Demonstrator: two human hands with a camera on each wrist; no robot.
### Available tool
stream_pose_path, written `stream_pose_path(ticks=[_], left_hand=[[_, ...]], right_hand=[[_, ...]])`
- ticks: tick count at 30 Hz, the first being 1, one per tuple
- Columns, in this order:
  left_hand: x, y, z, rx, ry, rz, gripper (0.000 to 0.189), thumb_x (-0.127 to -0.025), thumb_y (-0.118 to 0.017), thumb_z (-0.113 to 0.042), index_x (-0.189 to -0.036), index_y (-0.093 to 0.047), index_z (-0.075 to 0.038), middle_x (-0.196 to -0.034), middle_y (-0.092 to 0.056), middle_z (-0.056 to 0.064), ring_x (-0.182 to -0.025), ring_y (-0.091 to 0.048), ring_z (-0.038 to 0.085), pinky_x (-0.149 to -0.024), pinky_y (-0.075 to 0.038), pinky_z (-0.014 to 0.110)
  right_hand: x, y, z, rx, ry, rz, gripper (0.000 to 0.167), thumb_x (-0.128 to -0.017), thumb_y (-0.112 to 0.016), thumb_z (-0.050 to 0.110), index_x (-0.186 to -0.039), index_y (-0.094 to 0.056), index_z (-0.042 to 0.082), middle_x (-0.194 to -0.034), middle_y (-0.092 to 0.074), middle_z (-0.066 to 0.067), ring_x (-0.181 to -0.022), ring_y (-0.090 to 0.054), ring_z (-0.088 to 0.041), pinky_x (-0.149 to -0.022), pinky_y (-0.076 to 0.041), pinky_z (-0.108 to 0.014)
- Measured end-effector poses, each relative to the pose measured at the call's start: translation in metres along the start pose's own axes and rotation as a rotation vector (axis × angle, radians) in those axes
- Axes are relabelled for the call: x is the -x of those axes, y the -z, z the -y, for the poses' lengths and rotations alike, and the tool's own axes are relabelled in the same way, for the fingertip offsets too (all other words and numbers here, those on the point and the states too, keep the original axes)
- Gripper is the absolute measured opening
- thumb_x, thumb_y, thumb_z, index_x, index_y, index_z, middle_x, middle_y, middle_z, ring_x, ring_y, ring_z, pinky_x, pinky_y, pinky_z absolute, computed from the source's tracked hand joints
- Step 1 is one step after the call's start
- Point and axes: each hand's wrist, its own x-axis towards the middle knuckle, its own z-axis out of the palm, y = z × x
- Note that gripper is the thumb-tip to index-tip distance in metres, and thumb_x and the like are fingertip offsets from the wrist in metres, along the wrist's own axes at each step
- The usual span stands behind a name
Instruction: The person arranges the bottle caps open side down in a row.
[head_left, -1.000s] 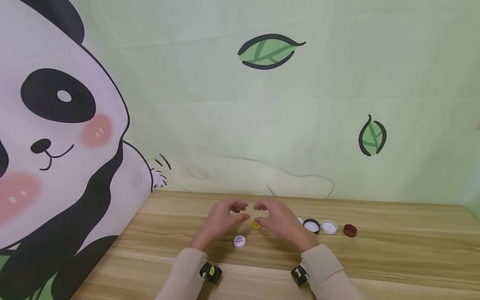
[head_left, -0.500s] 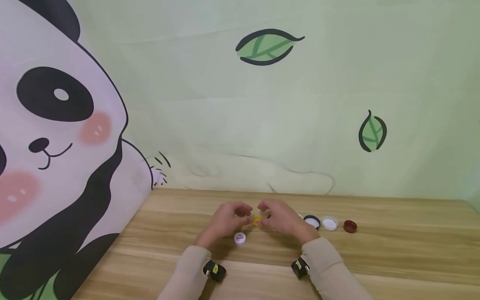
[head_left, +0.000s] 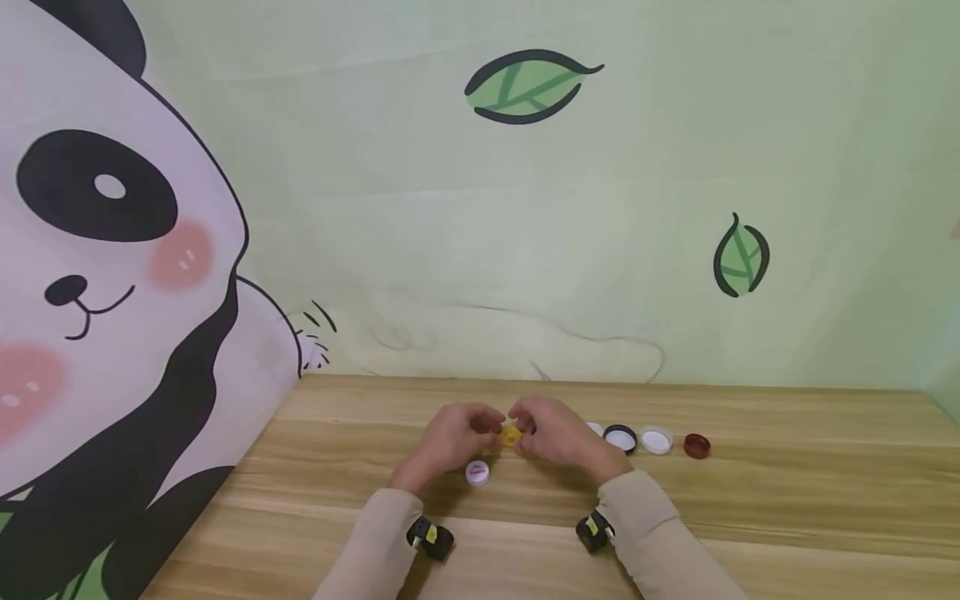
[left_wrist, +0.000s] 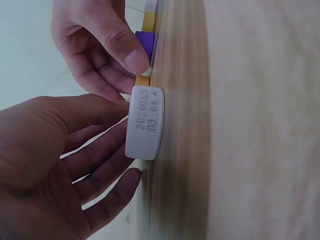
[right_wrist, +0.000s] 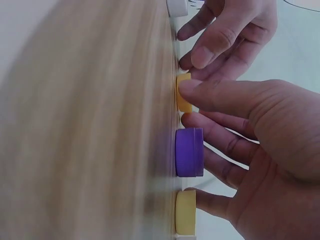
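A yellow bottle cap (head_left: 512,437) lies on the table between both hands. My right hand (head_left: 555,433) has its thumb on the cap's near side, with its fingers curved behind. In the right wrist view the index fingertip is beside the yellow cap (right_wrist: 183,95), close to a purple cap (right_wrist: 189,152). My left hand (head_left: 453,433) comes from the other side, fingers loosely bent, thumb tip right at the yellow cap's left edge. Nearer to me sits a white cap (head_left: 477,473) with red print on top; date digits show on its side in the left wrist view.
To the right runs a row of caps: a black-rimmed one (head_left: 620,439), a white one (head_left: 656,441) and a dark red one (head_left: 697,447). A pale yellow cap (right_wrist: 185,212) stands past the purple one. A panda-print cloth (head_left: 375,208) hangs behind the wooden table (head_left: 787,517).
The left hand has moved right, its thumb closing in on the yellow cap. The right thumb has come down to the cap's near side. The head view has tilted slightly down.
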Motion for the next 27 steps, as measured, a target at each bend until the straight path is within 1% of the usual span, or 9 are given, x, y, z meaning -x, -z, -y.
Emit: stream_pose_path(ticks=[5, 10, 15, 21, 27], left_hand=[[-0.0015, -0.0014, 0.0000, -0.008, -0.010, 0.007, 0.022, -0.092, -0.080, -0.004, -0.114, -0.079, -0.005, -0.101, -0.079, 0.003, -0.093, -0.072, 0.016, -0.087, -0.057, 0.038], [-0.0015, -0.0013, 0.0012, -0.027, -0.030, 0.010, 0.023, -0.090, -0.077, 0.001, -0.111, -0.079, -0.005, -0.100, -0.079, 0.003, -0.093, -0.072, 0.015, -0.087, -0.057, 0.037], [-0.0007, -0.0008, 0.0015, -0.018, -0.021, 0.011, 0.022, -0.090, -0.078, 0.002, -0.111, -0.080, -0.006, -0.101, -0.079, 0.002, -0.094, -0.072, 0.016, -0.088, -0.057, 0.039], [0.0004, 0.0004, 0.0020, 0.000, -0.015, 0.003, 0.023, -0.088, -0.080, 0.001, -0.110, -0.080, -0.006, -0.102, -0.079, 0.001, -0.095, -0.072, 0.017, -0.087, -0.058, 0.039], [0.0031, 0.0034, 0.0050, 0.025, -0.032, -0.048, 0.022, -0.087, -0.082, -0.002, -0.107, -0.081, -0.009, -0.101, -0.078, -0.001, -0.094, -0.073, 0.017, -0.083, -0.059, 0.036]], right_hand=[[-0.0010, -0.0013, -0.0010, 0.018, 0.034, -0.009, 0.034, -0.085, -0.082, -0.003, -0.116, -0.069, -0.005, -0.101, -0.072, -0.012, -0.097, -0.069, -0.029, -0.093, -0.056, -0.046], [-0.0013, -0.0017, -0.0015, 0.015, 0.032, -0.010, 0.031, -0.087, -0.080, -0.004, -0.116, -0.070, -0.004, -0.100, -0.072, -0.011, -0.097, -0.069, -0.028, -0.092, -0.056, -0.046], [-0.0022, -0.0012, -0.0015, 0.006, 0.024, -0.006, 0.030, -0.088, -0.080, -0.003, -0.117, -0.070, -0.003, -0.100, -0.072, -0.010, -0.097, -0.068, -0.026, -0.092, -0.056, -0.046], [-0.0019, -0.0017, -0.0018, -0.038, -0.004, -0.005, 0.028, -0.091, -0.079, -0.001, -0.117, -0.071, -0.001, -0.100, -0.073, -0.008, -0.096, -0.068, -0.024, -0.093, -0.056, -0.046], [0.0003, 0.0006, 0.0014, -0.115, -0.029, -0.019, 0.023, -0.096, -0.075, 0.004, -0.118, -0.072, 0.004, -0.103, -0.074, -0.005, -0.103, -0.069, -0.024, -0.095, -0.055, -0.048]])
